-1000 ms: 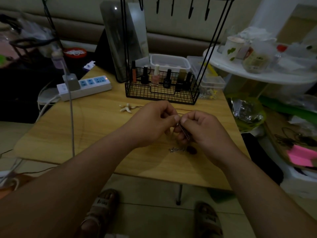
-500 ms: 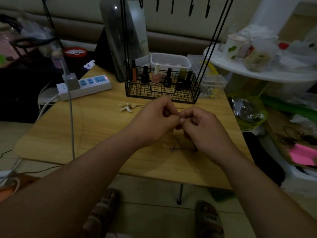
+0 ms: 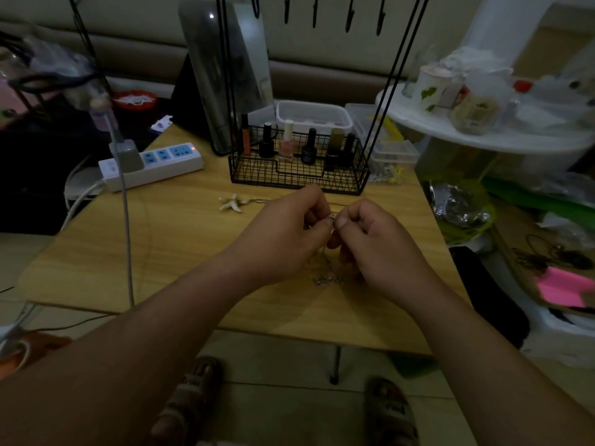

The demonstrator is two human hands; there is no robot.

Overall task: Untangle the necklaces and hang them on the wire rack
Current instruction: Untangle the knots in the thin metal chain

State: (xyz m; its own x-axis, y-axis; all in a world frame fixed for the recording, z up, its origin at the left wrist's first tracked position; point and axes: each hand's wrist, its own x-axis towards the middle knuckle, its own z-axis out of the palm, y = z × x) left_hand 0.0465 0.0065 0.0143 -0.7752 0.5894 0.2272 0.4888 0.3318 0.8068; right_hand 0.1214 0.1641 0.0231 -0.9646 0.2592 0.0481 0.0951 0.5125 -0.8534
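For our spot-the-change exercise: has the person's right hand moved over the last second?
Yes, slightly. The right hand, pinching the thin metal necklace chain, has edged away from the person, closer to the black wire basket.

Your left hand (image 3: 283,233) and right hand (image 3: 373,243) meet above the wooden counter (image 3: 161,246). The fingers of both are curled, and both pinch a silver necklace (image 3: 332,217) at the fingertips. Its thin chain drops from the pinch to the counter, where a small silver pendant (image 3: 328,280) lies just beside your right hand. Behind your hands stands the black wire rack (image 3: 297,178), its basket base holding a row of nail polish bottles (image 3: 286,141). A starfish charm (image 3: 231,202) lies on the counter to the left of your hands, and a white power strip (image 3: 154,165) sits farther left.
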